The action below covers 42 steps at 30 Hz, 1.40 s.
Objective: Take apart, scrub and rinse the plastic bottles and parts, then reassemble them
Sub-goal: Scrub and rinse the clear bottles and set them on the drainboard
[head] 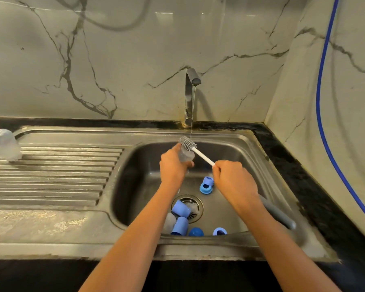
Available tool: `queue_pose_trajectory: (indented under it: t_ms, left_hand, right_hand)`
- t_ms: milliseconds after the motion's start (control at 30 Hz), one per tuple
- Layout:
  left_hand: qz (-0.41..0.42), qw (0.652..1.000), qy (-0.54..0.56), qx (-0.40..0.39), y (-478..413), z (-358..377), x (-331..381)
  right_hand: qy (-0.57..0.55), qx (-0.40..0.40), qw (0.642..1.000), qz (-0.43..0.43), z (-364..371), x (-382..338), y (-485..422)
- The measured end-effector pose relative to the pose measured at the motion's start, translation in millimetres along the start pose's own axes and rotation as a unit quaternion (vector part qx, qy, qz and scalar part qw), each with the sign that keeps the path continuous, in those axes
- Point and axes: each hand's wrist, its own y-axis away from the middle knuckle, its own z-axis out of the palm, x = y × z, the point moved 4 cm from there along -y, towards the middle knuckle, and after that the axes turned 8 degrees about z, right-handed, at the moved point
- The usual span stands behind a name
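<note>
Marble wall stands behind a steel sink (pixel 251 157), where the tap (pixel 191 85) runs a thin stream; the left hand (pixel 173 167) is curled around a clear bottle (pixel 185 155) above the basin; the right hand (pixel 232 178) grips the white handle of a brush (pixel 199 153), its grey head at the bottle top; blue parts (pixel 207 185) lie on the basin floor; another clear bottle (pixel 3 144) stands on the drainboard.

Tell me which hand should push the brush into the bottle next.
Right: the right hand grips the brush handle, bristles at the mouth of the bottle; the left hand only holds it.
</note>
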Motion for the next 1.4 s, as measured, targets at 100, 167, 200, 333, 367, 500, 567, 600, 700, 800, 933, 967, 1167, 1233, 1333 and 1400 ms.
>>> queue_pose_trajectory:
  t_ms: [100, 167, 200, 333, 367, 500, 567, 600, 700, 800, 933, 967, 1167, 1233, 1333, 1400]
  left_hand:
    - [-0.015, 1.000, 0.010, 0.006, 13.9, 3.7, -4.8]
    - [-0.033, 0.999, 0.012, 0.029, 13.6, -4.1, -8.4]
    - [-0.035, 0.999, 0.008, 0.039, 11.9, -6.9, -9.8]
    - [0.001, 1.000, -0.020, 0.013, 17.8, 4.2, -4.4]
    - [0.014, 1.000, -0.026, 0.004, 20.9, 9.8, -3.5]
    - [0.012, 0.999, -0.017, 0.032, 26.7, 13.1, -10.4]
    - [-0.016, 0.999, 0.013, 0.041, 26.6, 11.3, -16.7]
    - [-0.032, 0.998, 0.031, 0.044, 26.1, 11.3, -20.2]
    - [-0.051, 0.996, 0.059, 0.054, 21.9, 10.5, -23.0]
    - [-0.022, 0.998, 0.047, 0.030, 18.5, 13.5, -16.1]
    - [0.003, 1.000, 0.023, -0.009, 14.3, 21.1, -13.5]
    - [-0.004, 1.000, 0.028, -0.006, 12.9, 18.8, -15.1]
    - [-0.020, 0.997, 0.074, 0.018, 6.9, 7.2, -26.3]
    - [-0.006, 0.997, 0.074, 0.006, 6.3, 9.7, -23.6]
    - [0.019, 0.997, 0.067, -0.022, 5.8, 13.9, -18.6]
    - [0.033, 0.997, 0.063, -0.038, 5.2, 16.7, -18.4]
  right_hand:
    - [-0.017, -0.033, 0.999, 0.003, 4.2, 6.1, -2.7]
    - [-0.021, -0.053, 0.998, -0.009, 5.6, 11.4, 3.8]
    - [-0.028, -0.060, 0.998, -0.012, 6.0, 13.7, 7.2]
    - [-0.044, -0.041, 0.998, -0.003, 3.4, 17.9, 1.8]
    - [-0.048, -0.038, 0.998, 0.002, 2.1, 18.6, -0.3]
    - [-0.041, -0.047, 0.998, -0.017, -2.0, 22.3, 1.8]
    - [-0.033, -0.062, 0.997, -0.029, -3.4, 24.5, 3.2]
    - [-0.027, -0.070, 0.997, -0.031, -3.6, 24.8, 3.0]
    - [-0.029, -0.073, 0.997, -0.026, 0.9, 22.2, -0.2]
    - [-0.042, -0.058, 0.997, -0.008, 7.2, 18.2, -3.5]
    - [-0.042, -0.044, 0.998, 0.009, 2.3, 24.9, -9.1]
    - [-0.047, -0.049, 0.998, 0.003, 0.6, 27.8, -9.2]
    - [-0.044, -0.052, 0.997, -0.029, -0.2, 25.7, -4.5]
    - [-0.051, -0.034, 0.998, -0.023, 2.5, 25.2, -6.1]
    - [-0.054, -0.018, 0.998, -0.016, 4.1, 26.5, -8.4]
    - [-0.056, -0.010, 0.998, -0.011, 2.7, 28.4, -10.2]
